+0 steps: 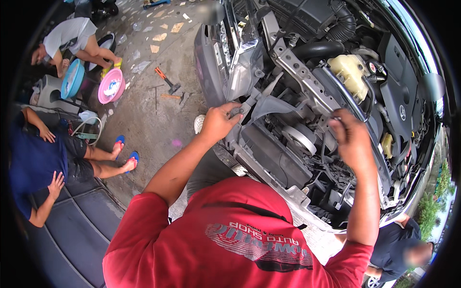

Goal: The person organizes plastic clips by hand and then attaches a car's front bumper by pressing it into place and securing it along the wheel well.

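Left grip (221,123): now pinching dark grey piece (235,113) at engine bay's (282,189) front edge, seemingly to steady it
Right grip (353,137): curled near metal crossbar (307,74), blurred; cannot tell whether pinching anything

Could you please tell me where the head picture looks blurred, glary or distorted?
Head view: fisheye bends edges near the black rim; the right hand looks smeared, the left hand crisper; glare whitens the upper right; the cream reservoir looks sharp.
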Demonstrator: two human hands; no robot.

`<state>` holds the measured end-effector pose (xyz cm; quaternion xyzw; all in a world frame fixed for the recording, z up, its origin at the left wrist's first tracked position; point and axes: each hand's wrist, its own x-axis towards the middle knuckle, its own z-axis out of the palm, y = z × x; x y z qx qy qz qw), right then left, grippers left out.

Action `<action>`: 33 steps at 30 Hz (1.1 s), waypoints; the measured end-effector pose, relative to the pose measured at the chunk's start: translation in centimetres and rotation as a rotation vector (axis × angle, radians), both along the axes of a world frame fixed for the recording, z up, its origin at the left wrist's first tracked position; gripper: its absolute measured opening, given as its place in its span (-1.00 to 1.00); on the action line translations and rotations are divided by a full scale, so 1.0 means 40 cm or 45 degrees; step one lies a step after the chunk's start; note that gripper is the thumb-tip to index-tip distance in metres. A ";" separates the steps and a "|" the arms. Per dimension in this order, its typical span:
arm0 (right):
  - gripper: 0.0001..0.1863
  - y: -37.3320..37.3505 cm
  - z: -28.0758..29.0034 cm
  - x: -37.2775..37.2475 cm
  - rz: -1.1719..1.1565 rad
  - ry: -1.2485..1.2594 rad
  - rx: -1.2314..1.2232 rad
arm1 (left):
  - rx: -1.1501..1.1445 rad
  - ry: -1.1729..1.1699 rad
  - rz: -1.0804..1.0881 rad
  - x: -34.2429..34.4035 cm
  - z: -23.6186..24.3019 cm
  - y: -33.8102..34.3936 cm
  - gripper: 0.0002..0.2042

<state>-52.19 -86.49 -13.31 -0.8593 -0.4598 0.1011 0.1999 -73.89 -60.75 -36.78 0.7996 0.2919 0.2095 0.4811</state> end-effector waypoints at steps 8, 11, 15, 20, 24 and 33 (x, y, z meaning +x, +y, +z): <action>-0.82 0.351 -0.092 -0.152 0.829 -0.569 -0.085 | 0.128 -0.107 0.027 0.003 0.041 -0.026 -0.65; -0.82 0.394 -0.133 -0.175 0.978 -0.645 -0.110 | 0.136 -0.042 0.024 0.001 0.047 -0.024 -0.70; -0.83 0.411 -0.150 -0.200 1.133 -0.695 -0.111 | 0.219 0.025 0.037 0.004 0.008 -0.021 -0.79; -0.78 0.383 -0.210 -0.215 1.046 -0.479 -0.092 | 0.462 0.194 -0.126 0.015 -0.114 -0.011 -0.81; -0.67 0.418 -0.139 -0.199 0.469 0.121 -0.358 | 0.555 0.175 -0.016 0.044 -0.032 -0.030 -0.78; -0.70 0.331 -0.119 -0.237 0.827 -0.555 -0.177 | 0.461 0.214 -0.120 0.045 -0.075 0.014 -0.56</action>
